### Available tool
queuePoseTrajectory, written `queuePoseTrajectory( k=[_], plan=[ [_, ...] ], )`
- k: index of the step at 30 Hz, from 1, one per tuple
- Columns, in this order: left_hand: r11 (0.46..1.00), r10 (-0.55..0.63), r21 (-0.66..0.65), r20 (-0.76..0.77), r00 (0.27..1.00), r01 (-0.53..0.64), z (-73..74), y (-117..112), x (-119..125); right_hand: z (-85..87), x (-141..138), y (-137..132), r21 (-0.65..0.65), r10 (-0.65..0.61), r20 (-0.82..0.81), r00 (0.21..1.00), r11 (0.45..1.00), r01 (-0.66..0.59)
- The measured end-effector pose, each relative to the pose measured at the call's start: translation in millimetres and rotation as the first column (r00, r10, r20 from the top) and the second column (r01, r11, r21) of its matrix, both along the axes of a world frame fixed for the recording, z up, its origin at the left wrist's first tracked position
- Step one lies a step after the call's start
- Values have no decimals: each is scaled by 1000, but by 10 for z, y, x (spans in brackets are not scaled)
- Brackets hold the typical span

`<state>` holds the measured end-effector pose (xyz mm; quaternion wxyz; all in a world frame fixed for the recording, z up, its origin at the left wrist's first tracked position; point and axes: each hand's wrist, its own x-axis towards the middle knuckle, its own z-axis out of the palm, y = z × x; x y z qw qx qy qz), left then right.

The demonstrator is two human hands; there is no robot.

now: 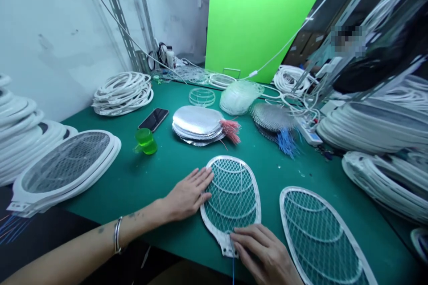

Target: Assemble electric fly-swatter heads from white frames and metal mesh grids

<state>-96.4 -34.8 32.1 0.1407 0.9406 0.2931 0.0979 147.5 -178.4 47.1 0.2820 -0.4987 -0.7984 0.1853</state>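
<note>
White racket head (233, 196) lies flat at lower centre, likely steadied by the left hand (185, 195), its fingers extended over the left rim, grasping nothing; the right hand (265, 254) curls narrowly at the neck by the blue wire (233, 271), pinching or not I cannot tell.

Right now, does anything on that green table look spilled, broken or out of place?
Nothing looks plainly spilled or broken. The phone seems mildly out of place, lying between white frames and shiny mesh sheets, apparently unrelated to them.

Gap between green cup (146, 141) and left hand (187, 193); mesh stack (197, 120) blocks way beyond
</note>
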Motion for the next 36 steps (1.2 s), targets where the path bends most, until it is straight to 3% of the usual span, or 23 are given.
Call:
queuePoseTrajectory(
  k=[3, 6, 7, 9, 11, 13, 16, 19, 26, 32, 34, 36],
  plan=[
    [995, 92, -38, 141, 986, -88, 173, 134, 81, 43, 153, 47, -122, 35, -62, 997, 992, -42],
    [912, 407, -154, 205, 890, -381, 493, 714, 180, 279, 248, 358, -112, -30, 7, 1000, 993, 30],
    [866, 493, -150, 104, 864, -476, 580, 967, 221, 401, 244, 542, -57, -66, 56, 996, 996, 70],
    [819, 568, -126, 35, 822, -560, 666, 1456, 307, 665, 176, 1022, 83, -133, 161, 978, 989, 121],
    [792, 595, -134, -50, 802, -596, 620, 1820, 371, 887, 53, 1593, 102, -200, 309, 930, 979, 177],
    [777, 592, -166, -131, 795, -607, 494, 2015, 395, 1007, -77, 2160, 104, -312, 427, 849, 949, 296],
    [772, 573, -196, -196, 796, -604, 310, 2088, 372, 989, -203, 2823, 104, -368, 503, 782, 924, 368],
    [778, 560, -199, -211, 801, -596, 237, 2081, 337, 868, -247, 3172, 72, -362, 591, 721, 914, 400],
    [784, 553, -211, -191, 811, -584, 244, 2110, 339, 811, -316, 3369, -24, -245, 728, 641, 924, 381],
    [770, 607, -190, -77, 791, -609, 377, 2036, 271, 994, -306, 3531, -176, -241, 679, 694, 864, 472],
    [810, 583, -104, 32, 812, -578, 430, 1941, 255, 1077, -273, 3545, -212, -290, 606, 741, 839, 502],
    [861, 480, 107, 151, 864, -497, 456, 1844, 255, 1151, -235, 3527, -253, -339, 493, 801, 825, 505]
  ],
)
